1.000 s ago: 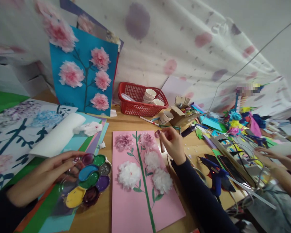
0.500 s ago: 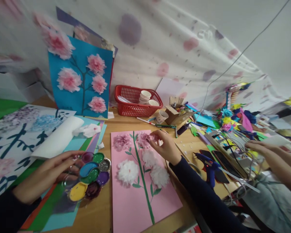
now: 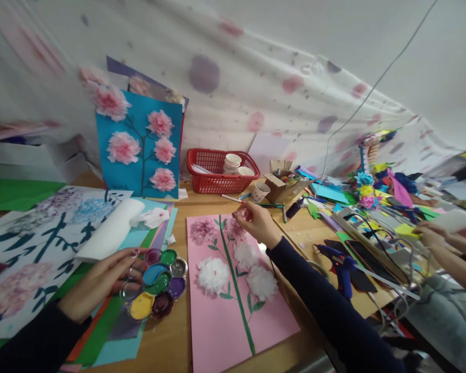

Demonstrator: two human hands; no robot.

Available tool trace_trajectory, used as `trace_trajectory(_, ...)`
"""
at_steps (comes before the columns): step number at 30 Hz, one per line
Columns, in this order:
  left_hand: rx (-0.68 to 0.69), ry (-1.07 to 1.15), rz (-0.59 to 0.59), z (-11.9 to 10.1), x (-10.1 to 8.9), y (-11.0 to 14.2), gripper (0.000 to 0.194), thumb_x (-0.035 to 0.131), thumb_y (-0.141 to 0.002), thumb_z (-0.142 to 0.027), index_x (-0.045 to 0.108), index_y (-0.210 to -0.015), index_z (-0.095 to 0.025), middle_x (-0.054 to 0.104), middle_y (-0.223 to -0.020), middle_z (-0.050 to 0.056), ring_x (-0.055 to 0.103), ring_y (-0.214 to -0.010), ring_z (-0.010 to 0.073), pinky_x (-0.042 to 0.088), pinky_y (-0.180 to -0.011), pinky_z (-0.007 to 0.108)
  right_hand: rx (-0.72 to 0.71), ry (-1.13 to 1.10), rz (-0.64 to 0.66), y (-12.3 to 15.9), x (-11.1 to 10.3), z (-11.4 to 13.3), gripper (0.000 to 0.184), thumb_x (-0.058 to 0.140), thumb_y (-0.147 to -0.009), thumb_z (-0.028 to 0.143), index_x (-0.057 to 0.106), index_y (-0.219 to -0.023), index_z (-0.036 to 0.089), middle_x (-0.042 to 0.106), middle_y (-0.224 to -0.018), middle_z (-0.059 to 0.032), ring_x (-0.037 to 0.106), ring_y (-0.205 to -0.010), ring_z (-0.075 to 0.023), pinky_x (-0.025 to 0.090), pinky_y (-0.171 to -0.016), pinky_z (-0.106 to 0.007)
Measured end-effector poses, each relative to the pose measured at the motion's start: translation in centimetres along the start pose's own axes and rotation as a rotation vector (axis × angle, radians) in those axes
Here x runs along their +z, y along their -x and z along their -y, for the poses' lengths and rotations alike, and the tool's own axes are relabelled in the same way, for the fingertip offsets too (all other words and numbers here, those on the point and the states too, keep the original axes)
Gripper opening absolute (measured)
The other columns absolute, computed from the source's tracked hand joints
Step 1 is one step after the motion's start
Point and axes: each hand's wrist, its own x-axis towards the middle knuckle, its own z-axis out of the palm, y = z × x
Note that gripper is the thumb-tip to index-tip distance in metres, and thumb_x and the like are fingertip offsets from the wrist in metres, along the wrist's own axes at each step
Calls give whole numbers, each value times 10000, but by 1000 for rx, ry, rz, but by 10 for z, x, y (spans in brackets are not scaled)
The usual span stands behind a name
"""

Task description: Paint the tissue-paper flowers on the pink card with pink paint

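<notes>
Your left hand [image 3: 114, 272] held the plastic paint palette [image 3: 178, 268] by its edge, at nine o'clock from the pink flower card [image 3: 207, 339]. Your right hand [image 3: 258, 224] was at the card's mauve flower [image 3: 234, 230], near twelve o'clock; its fingertips were too indistinct to tell whether they pinched anything.

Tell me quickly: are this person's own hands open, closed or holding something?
Left hand: holding the paint palette.
Right hand: curled near the top right flower on the pink card; whether it holds anything cannot be told.
</notes>
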Motion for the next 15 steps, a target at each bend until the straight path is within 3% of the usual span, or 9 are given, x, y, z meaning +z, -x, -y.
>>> trace_trajectory(2, 24, -17, 24, 1, -1, -1, 701, 743, -540, -612, 584, -1054, -162, 679, -839, 41, 639, -711, 191, 564, -623, 279, 80, -55, -41, -1, -3, -3, 217, 557, -811, 391, 598, -857, 183, 568, -628, 15, 502, -565, -119, 350, -551, -225)
trace_trajectory(6, 49, -20, 48, 5, -4, -5, 632, 745, -578, -572, 601, -1044, -171, 671, -853, 37, 635, -699, 166, 568, -624, 261, 159, -86, 9, 3, -8, -11, 230, 612, -755, 412, 609, -743, 183, 555, -561, 25, 492, -511, -115, 327, -508, -224)
trace_trajectory(10, 44, -28, 34, 7, -5, -6, 645, 749, -565, -562, 607, -1066, -180, 677, -867, 44, 646, -700, 173, 577, -620, 271, 250, -69, -144, 13, -12, -22, 328, 520, -819, 486, 613, -794, 172, 603, -642, -9, 530, -591, -131, 353, -557, -231)
trace_trajectory(15, 56, -32, 29, 3, -3, -1, 673, 781, -544, -567, 605, -1068, -182, 677, -868, 38, 643, -698, 161, 574, -626, 248, 257, -105, -70, 23, -10, -27, 311, 586, -763, 482, 622, -725, 176, 588, -588, -5, 503, -541, -126, 328, -513, -228)
